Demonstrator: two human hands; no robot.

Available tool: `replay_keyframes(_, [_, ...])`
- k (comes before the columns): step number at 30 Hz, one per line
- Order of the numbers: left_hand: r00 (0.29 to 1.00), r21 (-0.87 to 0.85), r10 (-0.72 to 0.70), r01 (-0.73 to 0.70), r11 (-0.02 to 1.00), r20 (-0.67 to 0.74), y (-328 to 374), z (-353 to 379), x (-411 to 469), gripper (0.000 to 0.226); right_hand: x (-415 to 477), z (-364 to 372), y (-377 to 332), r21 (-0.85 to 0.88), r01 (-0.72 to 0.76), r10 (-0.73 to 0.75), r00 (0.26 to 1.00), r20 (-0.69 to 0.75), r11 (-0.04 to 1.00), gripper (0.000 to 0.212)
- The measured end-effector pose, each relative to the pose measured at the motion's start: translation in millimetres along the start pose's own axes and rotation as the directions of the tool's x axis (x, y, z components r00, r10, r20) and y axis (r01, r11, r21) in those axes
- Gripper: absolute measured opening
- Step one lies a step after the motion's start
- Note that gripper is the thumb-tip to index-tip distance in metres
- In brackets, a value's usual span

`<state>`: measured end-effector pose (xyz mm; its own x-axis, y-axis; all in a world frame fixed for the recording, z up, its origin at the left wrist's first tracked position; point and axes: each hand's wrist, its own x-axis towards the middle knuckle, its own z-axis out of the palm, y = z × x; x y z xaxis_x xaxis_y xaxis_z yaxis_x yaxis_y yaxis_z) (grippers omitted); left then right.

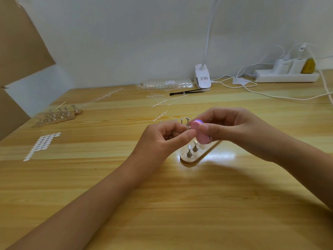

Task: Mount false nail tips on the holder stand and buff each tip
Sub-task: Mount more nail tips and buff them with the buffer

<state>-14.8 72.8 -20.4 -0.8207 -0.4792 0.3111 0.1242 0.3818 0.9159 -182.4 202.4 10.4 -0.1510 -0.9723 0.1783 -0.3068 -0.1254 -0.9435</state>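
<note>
Just above the middle of the pale wooden counter (pixel 162 204), the left hand (pixel 167 137) pinches a small silver metal peg (pixel 187 129) between thumb and index finger. Whether a nail tip sits on it can't be told, too small. The right hand (pixel 228 127) is clamped on a pink oval buffer block (pixel 201 135) with a purple layer, thumb on the near face, fingers curled behind. The block's upper end is right at the peg, touching or just beside the left thumb tip.

Below both hands lies a light wooden oblong holder stand (pixel 193 156), flat on the counter, its far part hidden by the hands. Two upright metal pegs show at its near rounded end, more pegs poke up behind the left fingers.

Far left: a second wooden holder stand (pixel 57 118) with tilted metal pegs, a thin wooden stick (pixel 60 105) just behind it. Near left: a sheet of white oval adhesive pads (pixel 42 146). Behind the hands: scattered clear plastic nail-tip strips (pixel 160 102), a black slim tool (pixel 187 92), a clear bag of nail tips (pixel 165 83), and a white clip-on lamp base (pixel 202 76). Far right, against the wall: a white power strip (pixel 286 76) with plugs and white cables. Brown cardboard (pixel 21 42) stands at the left edge.
</note>
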Motion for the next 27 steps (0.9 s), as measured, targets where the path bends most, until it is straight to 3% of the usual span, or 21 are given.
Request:
replay_keyframes(3, [1.000, -0.009, -0.001, 0.001, 1.000, 0.003, 1, 0, 0, 0.020, 1, 5, 2, 0.022, 0.022, -0.021, 0.999, -0.041, 1.000, 0.029])
replay_keyframes(8, [1.000, -0.029, 0.010, -0.010, 1.000, -0.009, 2, 0, 0, 0.025, 1, 0, -2, 0.032, -0.026, 0.025, 0.999, 0.038, 0.999, 0.031])
replay_keyframes(13, [0.998, 0.050, -0.016, 0.012, 0.999, 0.064, -5, 5, -2, 0.022, 1, 5, -2, 0.063, 0.073, -0.070, 0.996, -0.051, 0.995, 0.030])
replay_keyframes(16, [0.999, -0.008, -0.018, 0.018, 1.000, 0.050, -3, 4, -1, 0.010, 1, 2, -5, 0.076, 0.093, -0.090, 0.995, -0.041, 0.993, 0.029])
replay_keyframes(21, [0.999, -0.014, -0.031, 0.030, 0.999, -0.010, 0, 2, -1, 0.016, 2, -4, -3, 0.091, 0.090, -0.079, 0.990, -0.121, 0.992, 0.025])
replay_keyframes(25, [1.000, -0.007, -0.025, 0.025, 1.000, -0.015, 2, 0, 0, 0.025, 2, -6, 0, 0.044, -0.042, 0.040, 0.998, 0.055, 0.998, 0.038])
replay_keyframes(27, [1.000, 0.000, -0.019, 0.019, 1.000, -0.018, 3, 0, 1, 0.024, 2, -3, 1, 0.073, -0.036, 0.032, 0.998, 0.060, 0.997, 0.039])
